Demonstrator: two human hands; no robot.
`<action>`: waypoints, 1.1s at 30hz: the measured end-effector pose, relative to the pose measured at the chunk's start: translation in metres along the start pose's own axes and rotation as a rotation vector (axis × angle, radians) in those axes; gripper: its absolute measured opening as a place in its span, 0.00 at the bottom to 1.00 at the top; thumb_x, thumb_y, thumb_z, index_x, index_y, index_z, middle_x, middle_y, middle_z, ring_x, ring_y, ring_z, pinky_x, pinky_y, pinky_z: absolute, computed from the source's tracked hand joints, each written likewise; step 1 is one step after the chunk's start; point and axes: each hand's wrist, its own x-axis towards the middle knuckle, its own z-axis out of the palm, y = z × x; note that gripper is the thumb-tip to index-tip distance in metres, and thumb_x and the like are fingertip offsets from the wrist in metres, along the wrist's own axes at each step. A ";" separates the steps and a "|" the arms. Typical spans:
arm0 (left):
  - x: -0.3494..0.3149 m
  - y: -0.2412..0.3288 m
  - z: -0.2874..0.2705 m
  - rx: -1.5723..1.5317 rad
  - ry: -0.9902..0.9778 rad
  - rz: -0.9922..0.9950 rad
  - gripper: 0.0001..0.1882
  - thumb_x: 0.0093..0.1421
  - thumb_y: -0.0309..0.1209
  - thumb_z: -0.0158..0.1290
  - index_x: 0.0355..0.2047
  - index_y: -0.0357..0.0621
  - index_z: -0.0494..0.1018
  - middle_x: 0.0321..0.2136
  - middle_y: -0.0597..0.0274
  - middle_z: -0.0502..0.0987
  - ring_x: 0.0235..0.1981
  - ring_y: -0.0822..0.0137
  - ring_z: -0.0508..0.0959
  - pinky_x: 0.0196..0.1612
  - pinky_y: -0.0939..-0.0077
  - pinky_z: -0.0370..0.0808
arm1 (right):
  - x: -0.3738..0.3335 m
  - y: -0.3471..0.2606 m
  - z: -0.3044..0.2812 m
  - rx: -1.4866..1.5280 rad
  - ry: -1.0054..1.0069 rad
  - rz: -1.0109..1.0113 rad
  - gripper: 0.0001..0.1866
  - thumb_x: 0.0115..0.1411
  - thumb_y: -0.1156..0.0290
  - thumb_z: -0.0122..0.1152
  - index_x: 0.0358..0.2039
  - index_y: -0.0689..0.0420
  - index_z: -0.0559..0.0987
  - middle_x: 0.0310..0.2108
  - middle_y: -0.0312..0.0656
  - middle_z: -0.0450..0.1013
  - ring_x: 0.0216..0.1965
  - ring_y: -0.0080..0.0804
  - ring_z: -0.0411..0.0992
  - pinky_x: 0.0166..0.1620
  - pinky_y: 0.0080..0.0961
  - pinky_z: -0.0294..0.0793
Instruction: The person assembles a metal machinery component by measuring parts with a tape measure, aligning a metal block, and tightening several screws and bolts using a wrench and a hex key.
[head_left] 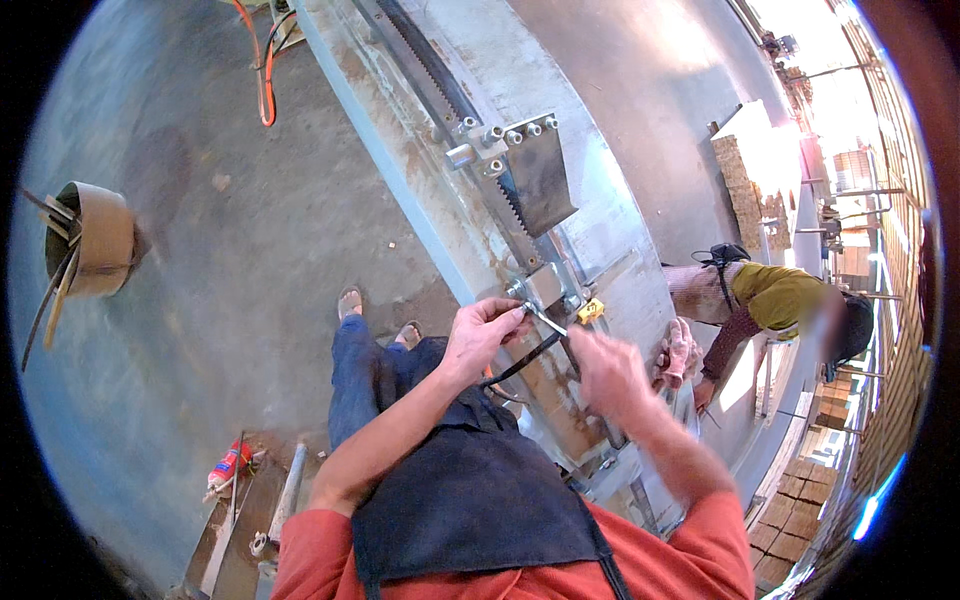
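Note:
My left hand (478,342) is pinched at a small silver bolt (527,308) on the side of a metal block (544,286). My right hand (612,378), a little smeared by motion, is closed around a slim metal wrench (550,322). The wrench's far end reaches the bolt beside my left fingertips; its handle is hidden in my fist. Right of the block sits a small yellow part (590,311). The block belongs to a long steel machine beam (590,150) with a toothed rack (420,55) along it. A black cable (525,362) curves below my hands.
Farther up the beam stands a bracket with bolts and a dark plate (542,180). A person (780,300) bends on the beam's right side, near pinkish gloves (680,352). A bucket of rods (103,240) stands at left; a red bottle (230,465) lies lower left.

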 end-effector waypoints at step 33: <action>0.005 -0.005 -0.007 -0.027 -0.042 0.014 0.11 0.68 0.30 0.55 0.43 0.33 0.78 0.34 0.60 0.83 0.31 0.73 0.81 0.36 0.80 0.79 | 0.122 -0.048 -0.076 -0.343 -0.530 -0.082 0.08 0.58 0.72 0.55 0.28 0.60 0.80 0.26 0.56 0.77 0.34 0.59 0.77 0.40 0.51 0.75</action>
